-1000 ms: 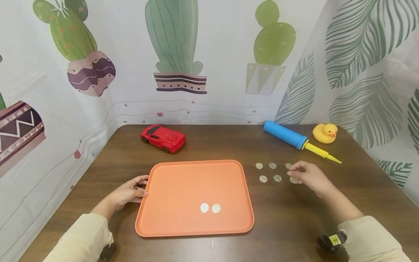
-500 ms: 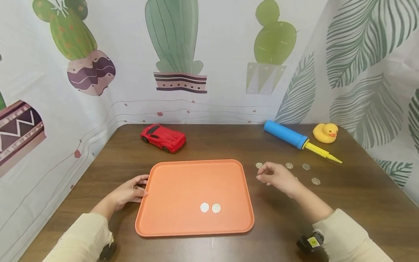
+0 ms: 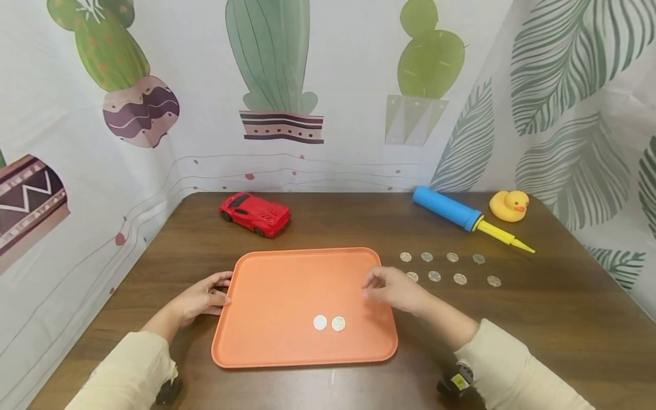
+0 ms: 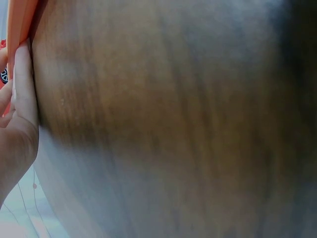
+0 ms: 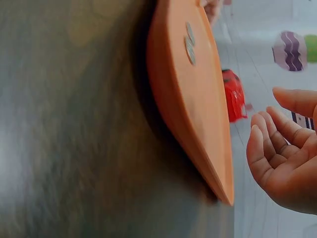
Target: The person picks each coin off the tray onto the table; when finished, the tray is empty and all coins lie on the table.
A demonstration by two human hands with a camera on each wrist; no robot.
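My left hand (image 3: 202, 297) holds the left edge of an orange tray (image 3: 287, 285), its thumb at the rim. In the left wrist view the fingers (image 4: 25, 84) meet the tray's side low over the table. My right hand (image 3: 397, 290) hovers over the tray's right edge, fingers loosely bent. The right wrist view shows its thumb apart from the fingers and no object between them. Two coins, a left coin (image 3: 320, 323) and a right coin (image 3: 338, 324), lie side by side in the tray. Several coins (image 3: 460, 279) sit in two rows on the table, right of the tray.
Behind the tray stands a red toy car (image 3: 255, 214) at the back left. A blue and yellow hand pump (image 3: 448, 209) lies at the back right, beside a yellow rubber duck (image 3: 509, 205). A patterned cloth (image 3: 353, 136) hangs behind the brown table (image 3: 338, 219).
My right hand has moved left from the far end of the coin rows to the tray's right edge, uncovering the coins. My left hand and the tray have stayed in place.
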